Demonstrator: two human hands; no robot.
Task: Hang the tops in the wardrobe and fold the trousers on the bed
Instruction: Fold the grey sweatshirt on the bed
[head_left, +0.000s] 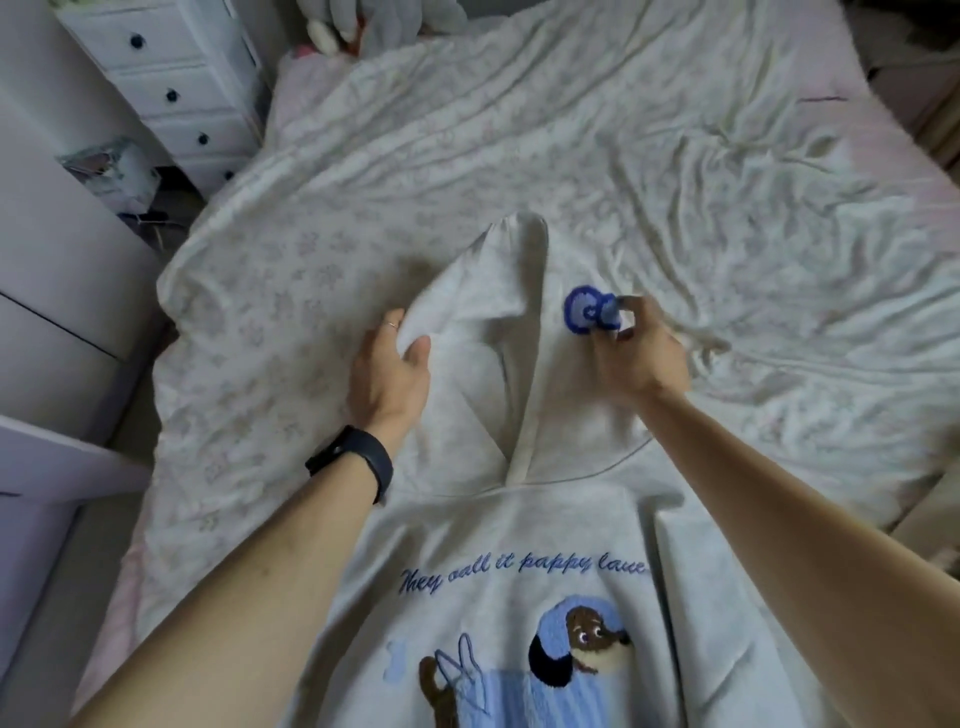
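A pale grey hoodie (519, 540) lies front up on the bed (675, 171), with blue script and an embroidered dog picture on its chest. Its hood (498, 291) points away from me. My left hand (389, 374), with a black band on the wrist, grips the hood's left edge between thumb and fingers. My right hand (639, 358) pinches the hood's right side at a round blue patch (589, 310). No trousers or hanger are in view.
A rumpled cream floral cover (291, 249) spreads over the bed. A white chest of drawers (171, 83) with dark knobs stands at the far left, white furniture (47, 260) nearer on the left. Soft toys (363, 21) sit by the bed's head.
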